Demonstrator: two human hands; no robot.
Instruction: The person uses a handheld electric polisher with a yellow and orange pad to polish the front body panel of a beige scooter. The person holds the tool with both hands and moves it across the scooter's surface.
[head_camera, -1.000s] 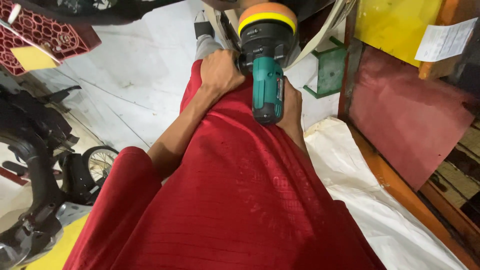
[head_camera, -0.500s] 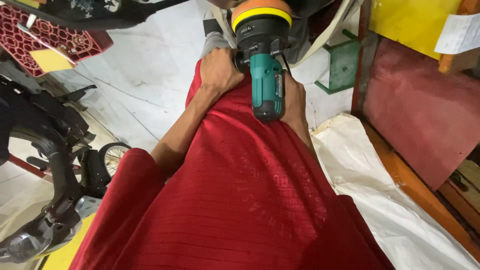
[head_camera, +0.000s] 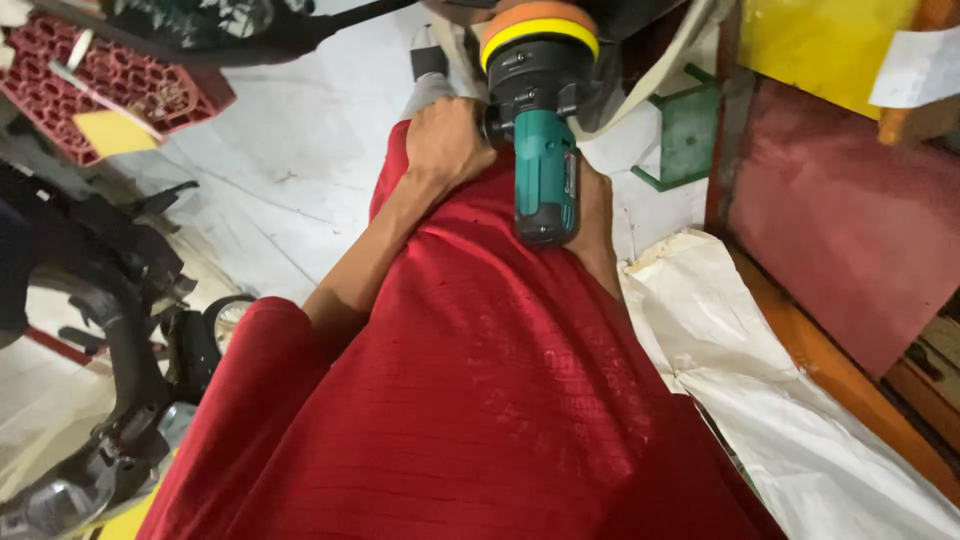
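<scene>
Polishing looks underway: left hand (head_camera: 447, 140) and right hand (head_camera: 594, 215) clamped on cordless polisher (head_camera: 541, 130); result hidden.

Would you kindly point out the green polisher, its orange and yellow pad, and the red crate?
green polisher (head_camera: 544, 180), head view, on the green handle body.
orange and yellow pad (head_camera: 538, 27), head view, on the yellow band of the pad.
red crate (head_camera: 110, 75), head view, on its latticed top.

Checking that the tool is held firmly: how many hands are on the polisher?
2. The left hand grips the black head of the polisher from its left side; the right hand is on the green handle's right side, mostly hidden behind it.
</scene>
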